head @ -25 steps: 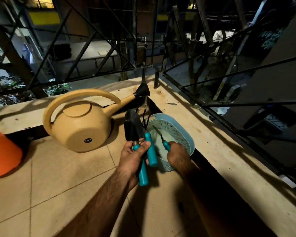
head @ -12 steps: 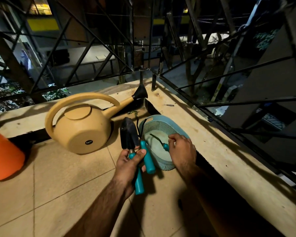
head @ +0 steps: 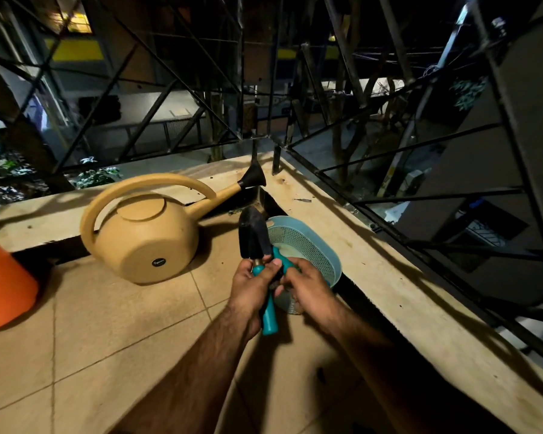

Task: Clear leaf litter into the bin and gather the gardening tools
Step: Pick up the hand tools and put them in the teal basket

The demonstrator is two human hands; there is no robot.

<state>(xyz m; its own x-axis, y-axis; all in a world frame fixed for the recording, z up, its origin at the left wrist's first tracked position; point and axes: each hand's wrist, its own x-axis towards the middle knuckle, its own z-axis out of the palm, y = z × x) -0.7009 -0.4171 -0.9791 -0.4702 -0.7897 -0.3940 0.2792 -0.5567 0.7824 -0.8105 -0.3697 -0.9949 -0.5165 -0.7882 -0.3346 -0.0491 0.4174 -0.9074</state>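
A tiled balcony floor [head: 113,333] at night, hemmed by a low ledge [head: 386,277] and a black metal railing [head: 389,158]. Nearest, the left hand [head: 253,285] grips the teal handles of a bundle of tools, the trowel [head: 253,236] blade pointing up. The right hand [head: 309,285] closes its fingers on a second teal handle [head: 278,256] beside it, over the blue basket [head: 311,242]. Beyond lie a tan watering can [head: 145,233] on its side and an orange pot [head: 3,286]. The gathering step seems underway; next, the tools probably need lowering into the basket together.
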